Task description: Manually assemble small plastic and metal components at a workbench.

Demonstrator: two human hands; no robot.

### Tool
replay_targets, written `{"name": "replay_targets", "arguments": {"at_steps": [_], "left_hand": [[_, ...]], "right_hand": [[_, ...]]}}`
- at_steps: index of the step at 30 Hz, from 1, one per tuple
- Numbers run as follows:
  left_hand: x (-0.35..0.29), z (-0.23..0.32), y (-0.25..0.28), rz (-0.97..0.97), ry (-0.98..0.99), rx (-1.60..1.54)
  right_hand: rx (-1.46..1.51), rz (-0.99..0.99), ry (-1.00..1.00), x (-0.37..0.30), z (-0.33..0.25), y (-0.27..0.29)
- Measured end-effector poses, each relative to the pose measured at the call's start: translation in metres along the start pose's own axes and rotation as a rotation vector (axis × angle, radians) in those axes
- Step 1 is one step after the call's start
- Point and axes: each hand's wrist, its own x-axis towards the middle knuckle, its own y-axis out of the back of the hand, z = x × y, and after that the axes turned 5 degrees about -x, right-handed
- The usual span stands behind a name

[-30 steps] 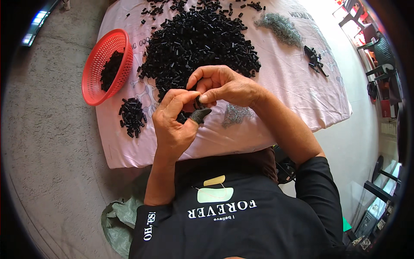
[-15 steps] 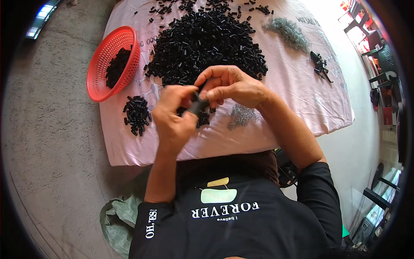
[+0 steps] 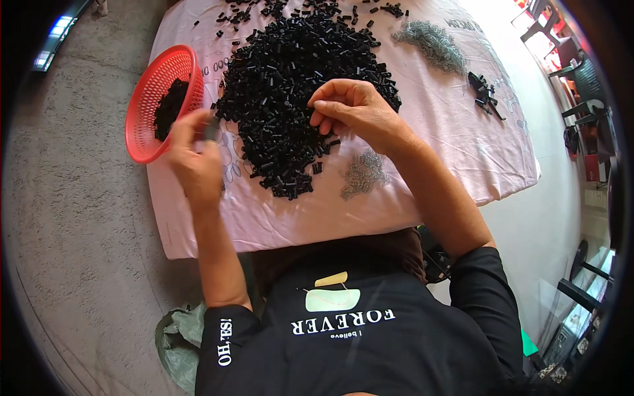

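A large heap of small black cylindrical pieces (image 3: 290, 79) covers the middle of the cloth-covered table. My left hand (image 3: 195, 158), smeared by motion, is beside the red perforated basket (image 3: 135, 125), with a small black piece (image 3: 211, 129) between thumb and fingers. More black pieces (image 3: 170, 109) lie inside that basket. Over the right part of the heap, my right hand (image 3: 353, 109) is closed, thumb and forefinger pinched together. Whatever those fingertips hold, if anything, cannot be made out. Next to the right wrist lies a little pile of thin silvery metal parts (image 3: 364, 175).
A bigger pile of silvery metal parts (image 3: 430, 46) lies at the far right of the pink cloth (image 3: 456, 152). Near the right edge is a small cluster of black parts (image 3: 486, 96). Dark chairs (image 3: 584, 86) stand beyond; a greenish sack (image 3: 181, 343) is on the floor.
My hands were together over the near part of the heap and have parted. The left has moved left toward the basket with the black piece; the right has stayed over the heap, slightly farther away.
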Motion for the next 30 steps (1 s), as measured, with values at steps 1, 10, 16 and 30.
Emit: {"name": "replay_targets", "arguments": {"at_steps": [1,10,16,30], "left_hand": [[-0.012,0.01,-0.007,-0.119,-0.026,0.009],[-0.057,0.052,-0.051,-0.54,-0.071,0.033],[-0.058,0.054,-0.054,-0.55,-0.078,0.132],[-0.057,0.059,-0.053,-0.182,-0.109,-0.254]], "right_hand": [[-0.025,0.019,0.015,0.0,-0.001,0.001],[-0.167,0.092,0.031,0.002,0.004,0.002],[-0.263,0.091,0.028,0.0,0.003,0.0],[0.076,-0.306,-0.054,-0.005,0.0,0.001]]}}
